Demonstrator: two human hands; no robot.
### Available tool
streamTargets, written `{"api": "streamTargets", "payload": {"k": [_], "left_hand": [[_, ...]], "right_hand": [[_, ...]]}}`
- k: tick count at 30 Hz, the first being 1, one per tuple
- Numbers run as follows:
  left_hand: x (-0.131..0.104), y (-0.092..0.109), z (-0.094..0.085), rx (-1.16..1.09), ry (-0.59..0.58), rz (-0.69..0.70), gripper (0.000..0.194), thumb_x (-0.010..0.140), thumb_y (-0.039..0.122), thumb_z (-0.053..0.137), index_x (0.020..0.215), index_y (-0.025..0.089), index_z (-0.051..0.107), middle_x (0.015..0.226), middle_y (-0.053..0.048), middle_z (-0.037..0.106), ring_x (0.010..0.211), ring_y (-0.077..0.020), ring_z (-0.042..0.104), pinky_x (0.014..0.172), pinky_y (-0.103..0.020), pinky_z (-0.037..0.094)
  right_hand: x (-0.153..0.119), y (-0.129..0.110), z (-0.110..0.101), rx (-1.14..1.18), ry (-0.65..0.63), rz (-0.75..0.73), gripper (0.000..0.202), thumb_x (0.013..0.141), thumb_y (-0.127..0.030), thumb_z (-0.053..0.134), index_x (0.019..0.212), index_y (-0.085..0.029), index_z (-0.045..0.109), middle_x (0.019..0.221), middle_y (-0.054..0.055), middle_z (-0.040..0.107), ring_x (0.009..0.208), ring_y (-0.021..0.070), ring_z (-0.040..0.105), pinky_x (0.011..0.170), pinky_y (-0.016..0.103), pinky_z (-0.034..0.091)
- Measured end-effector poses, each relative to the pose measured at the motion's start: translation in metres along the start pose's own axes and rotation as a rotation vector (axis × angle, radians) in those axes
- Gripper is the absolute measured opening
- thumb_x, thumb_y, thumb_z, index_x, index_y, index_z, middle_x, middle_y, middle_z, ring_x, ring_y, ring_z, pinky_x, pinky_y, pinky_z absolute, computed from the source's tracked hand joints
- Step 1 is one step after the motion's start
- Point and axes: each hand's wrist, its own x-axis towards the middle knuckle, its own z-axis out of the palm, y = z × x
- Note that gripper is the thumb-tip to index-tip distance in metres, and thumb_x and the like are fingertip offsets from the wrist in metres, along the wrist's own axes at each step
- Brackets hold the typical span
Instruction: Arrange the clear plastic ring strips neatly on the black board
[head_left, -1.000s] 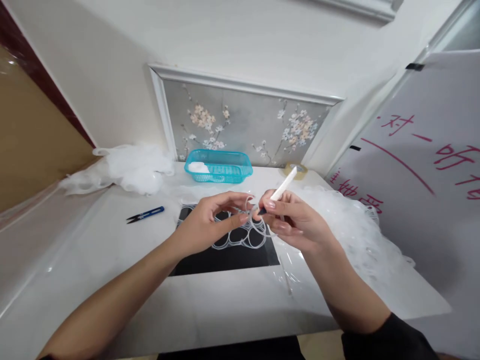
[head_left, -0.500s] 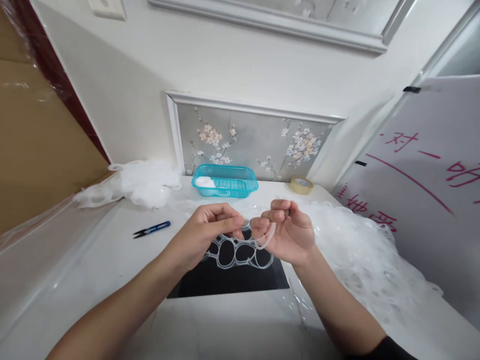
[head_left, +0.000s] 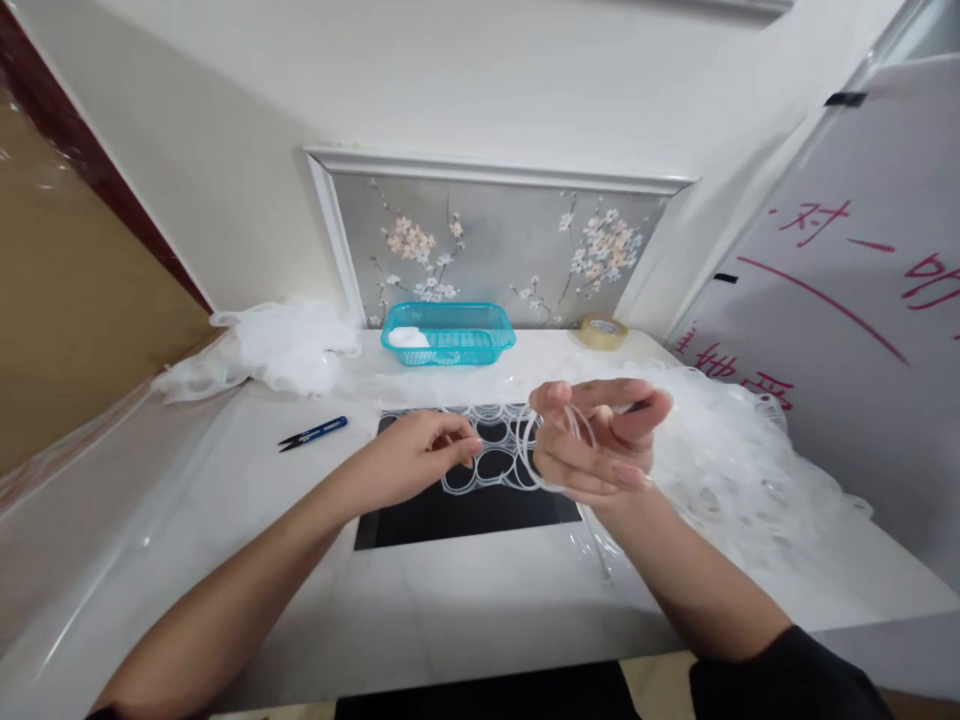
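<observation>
My right hand (head_left: 604, 445) is raised over the right part of a black mat (head_left: 465, 522). Thin translucent white rings (head_left: 527, 458) are looped around its curled fingers and hang toward the left. My left hand (head_left: 412, 458) hovers over the mat's left side, thumb and fingers pinched together. Whether anything is between those fingertips cannot be made out. Under and between the hands, joined clear-white loops (head_left: 480, 487) lie in rows across the mat, partly covered by both hands.
Blue thread snips (head_left: 315, 433) lie on the left. Behind stand a turquoise basket (head_left: 480, 355) with white material inside and a tape roll (head_left: 602, 333). Translucent white rings are heaped at right (head_left: 735, 480), and a white pile (head_left: 289, 350) sits back left.
My hands have moved apart. The right hand shifted right and turned, with rings now around its fingers; the left drew back slightly. The camera view tilted down.
</observation>
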Motion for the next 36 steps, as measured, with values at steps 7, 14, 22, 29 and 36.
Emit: {"api": "streamTargets", "payload": {"k": [7,14,22,29,36], "left_hand": [[-0.047,-0.105,0.007,0.526,0.078,0.024,0.038,0.09,0.045,0.051,0.116,0.018,0.059,0.115,-0.01,0.061,0.106,-0.0268,0.056,0.092,-0.037,0.041],[-0.063,-0.119,0.015,0.612,0.085,0.127,0.03,0.096,0.03,0.034,0.08,0.018,0.056,0.078,-0.005,0.059,0.077,-0.0201,0.052,0.076,-0.034,0.039],[-0.071,-0.095,-0.023,0.464,0.381,-0.017,0.045,0.088,0.044,0.05,0.058,0.019,0.028,0.058,0.003,0.036,0.058,-0.0138,0.039,0.061,-0.027,0.033],[-0.076,-0.075,-0.025,0.272,0.403,-0.062,0.038,0.089,0.041,0.05,0.06,0.019,0.042,0.062,0.002,0.042,0.059,-0.013,0.041,0.057,-0.024,0.033],[-0.111,-0.065,0.002,0.32,-0.363,0.003,0.029,0.095,0.035,0.048,0.075,0.019,0.06,0.083,0.0,0.06,0.075,-0.0137,0.057,0.068,-0.022,0.041]], "right_hand": [[-0.062,0.0,-0.059,-0.876,0.265,0.459,0.021,0.07,-0.037,0.074,0.079,-0.018,0.077,0.118,0.012,0.064,0.067,0.0115,0.06,0.051,0.022,0.047],[-0.044,0.012,-0.066,-0.982,-0.184,0.609,0.016,0.075,-0.031,0.069,0.08,-0.019,0.078,0.091,0.008,0.07,0.064,0.0136,0.06,0.054,0.025,0.047],[-0.036,-0.042,-0.082,-1.055,-0.288,0.732,0.02,0.074,-0.029,0.068,0.078,-0.012,0.078,0.072,0.009,0.07,0.066,0.0149,0.062,0.062,0.027,0.046],[-0.054,-0.096,-0.083,-1.271,-0.121,0.675,0.019,0.074,-0.033,0.07,0.083,-0.018,0.079,0.08,0.012,0.072,0.077,0.0173,0.066,0.068,0.029,0.048],[-0.106,-0.059,-0.054,-1.155,-0.262,0.937,0.018,0.077,-0.037,0.07,0.084,-0.022,0.078,0.097,0.011,0.07,0.089,0.0219,0.066,0.08,0.033,0.051]]}}
